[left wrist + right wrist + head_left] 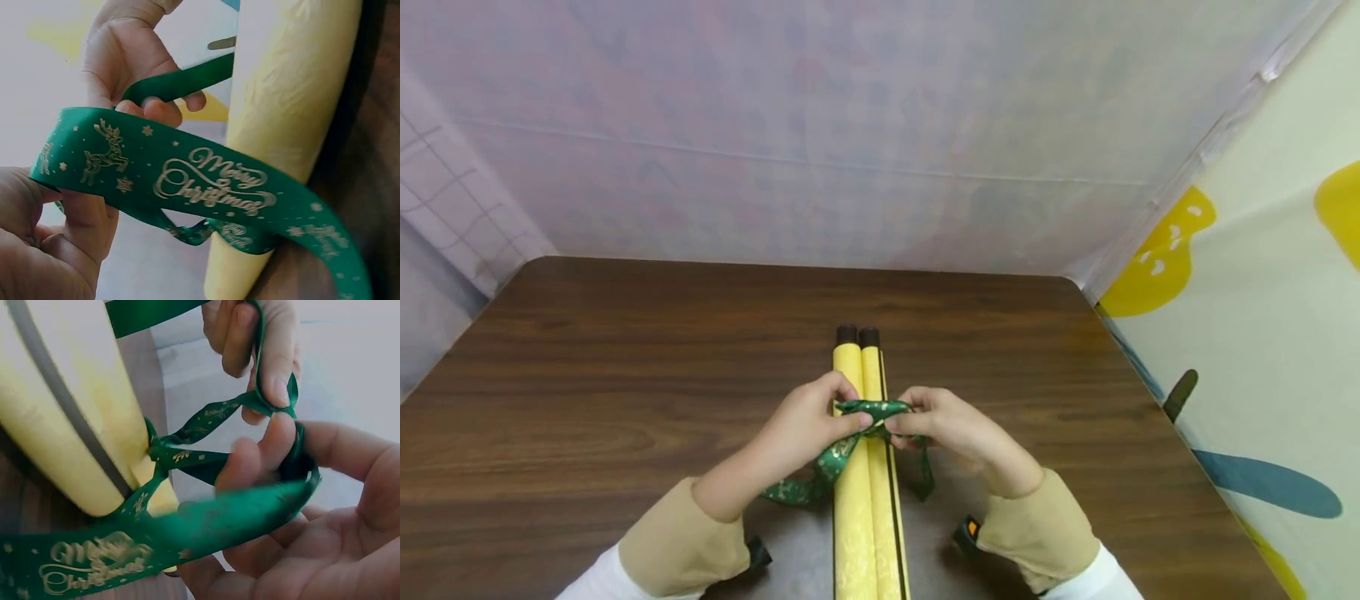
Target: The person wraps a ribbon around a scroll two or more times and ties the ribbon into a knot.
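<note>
Two long yellow rolls [854,533] with dark end caps lie side by side, pointing away from me. A green ribbon [144,159] printed with gold "Merry Christmas" lettering, reindeer and snowflakes passes around them, gathered at a knot against the rolls in the right wrist view. Above the rolls, my left hand [808,423] pinches the ribbon between thumb and fingers. Facing it, my right hand [953,423] grips a ribbon loop, thumb and fingertips close to the left hand's. Loose ribbon tails hang down on both sides of the rolls.
The rolls rest on a dark brown wood-grain table [625,375]. A pale cloth curtain [850,167] hangs behind its far edge, and a patterned cloth [1262,375] borders the right side. Dark wrist gear [967,533] shows by the right cuff.
</note>
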Available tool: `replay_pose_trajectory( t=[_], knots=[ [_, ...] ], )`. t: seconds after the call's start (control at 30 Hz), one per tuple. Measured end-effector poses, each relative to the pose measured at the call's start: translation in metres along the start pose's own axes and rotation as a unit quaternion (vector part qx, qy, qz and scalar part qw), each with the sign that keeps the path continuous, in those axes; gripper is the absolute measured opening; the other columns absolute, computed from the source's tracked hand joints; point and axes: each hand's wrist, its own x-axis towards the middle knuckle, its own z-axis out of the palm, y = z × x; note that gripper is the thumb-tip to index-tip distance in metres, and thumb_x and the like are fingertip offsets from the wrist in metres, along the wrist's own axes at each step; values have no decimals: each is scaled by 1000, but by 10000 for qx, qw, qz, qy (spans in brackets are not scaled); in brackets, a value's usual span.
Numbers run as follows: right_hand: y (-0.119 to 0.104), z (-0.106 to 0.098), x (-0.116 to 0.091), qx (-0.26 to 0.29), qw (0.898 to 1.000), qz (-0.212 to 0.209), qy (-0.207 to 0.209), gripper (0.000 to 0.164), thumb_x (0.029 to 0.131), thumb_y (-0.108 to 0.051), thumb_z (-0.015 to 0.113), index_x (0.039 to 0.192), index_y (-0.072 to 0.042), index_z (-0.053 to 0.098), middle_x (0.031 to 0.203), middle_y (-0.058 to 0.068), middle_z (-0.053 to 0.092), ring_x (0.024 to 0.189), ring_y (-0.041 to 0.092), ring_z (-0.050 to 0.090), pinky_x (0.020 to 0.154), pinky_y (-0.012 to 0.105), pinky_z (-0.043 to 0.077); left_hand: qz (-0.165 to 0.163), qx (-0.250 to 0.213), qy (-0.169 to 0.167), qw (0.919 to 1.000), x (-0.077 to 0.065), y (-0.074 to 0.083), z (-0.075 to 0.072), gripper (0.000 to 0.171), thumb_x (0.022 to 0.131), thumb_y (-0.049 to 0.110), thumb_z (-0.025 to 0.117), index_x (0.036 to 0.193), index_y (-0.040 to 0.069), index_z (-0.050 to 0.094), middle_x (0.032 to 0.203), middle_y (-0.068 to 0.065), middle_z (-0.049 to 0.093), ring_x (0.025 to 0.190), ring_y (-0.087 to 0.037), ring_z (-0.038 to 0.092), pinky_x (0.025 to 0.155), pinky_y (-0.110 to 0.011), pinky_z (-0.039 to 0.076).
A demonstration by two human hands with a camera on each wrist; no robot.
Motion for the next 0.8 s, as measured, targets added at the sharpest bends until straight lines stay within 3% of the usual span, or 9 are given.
replay_pose_trajectory(
  t=[0.17, 0.33, 0.4, 0.57, 0.67, 0.8],
  knots=[
    [2, 2, -7, 134, 9994, 7, 318, 48, 94, -8, 65, 133, 10, 43, 86, 6, 65, 70, 12, 57, 63, 24, 49, 191, -300, -26, 9994, -5, -11, 0, 21, 90, 18, 75, 96, 4, 60, 77, -3, 57, 68, -14, 48, 61, -25, 41],
    [2, 8, -16, -28, 9966, -14, 819, 52, 92, -9, 68, 133, 9, 42, 75, 2, 57, 58, 12, 45, 56, 24, 42, -13, -835, -157, 9964, -11, -15, 0, 21, 92, 18, 73, 96, 4, 57, 93, -10, 64, 76, -15, 56, 67, -30, 47],
    [2, 12, -19, -60, 9948, -43, 1012, 48, 91, -8, 70, 128, 9, 45, 75, 1, 56, 58, 12, 43, 55, 24, 40, -181, -1461, -387, 9884, -12, -16, 1, 22, 95, 15, 69, 99, 0, 53, 91, -14, 64, 69, -13, 60, 63, -30, 52],
    [6, 20, -25, -187, 9921, -45, 1240, 41, 91, -9, 70, 122, 8, 50, 80, 2, 57, 63, 12, 43, 56, 22, 39, -339, -2809, -946, 9545, -16, -24, 3, 23, 105, 15, 52, 107, -5, 42, 89, -21, 66, 63, -10, 69, 64, -29, 60],
    [8, 22, -27, -380, 9913, -84, 1254, 40, 91, -9, 70, 122, 7, 52, 83, 4, 61, 64, 12, 45, 55, 22, 38, -398, -2968, -954, 9493, -18, -29, 5, 24, 107, 18, 48, 110, -5, 41, 81, -13, 67, 60, -8, 66, 61, -25, 58],
    [14, 21, -27, -542, 9918, -150, 1144, 46, 90, -8, 69, 129, 9, 51, 88, 8, 66, 61, 12, 43, 53, 21, 36, -612, -2940, -764, 9508, -21, -32, 6, 24, 107, 19, 47, 109, -4, 43, 73, -4, 63, 56, -9, 62, 56, -23, 54]
  ],
)
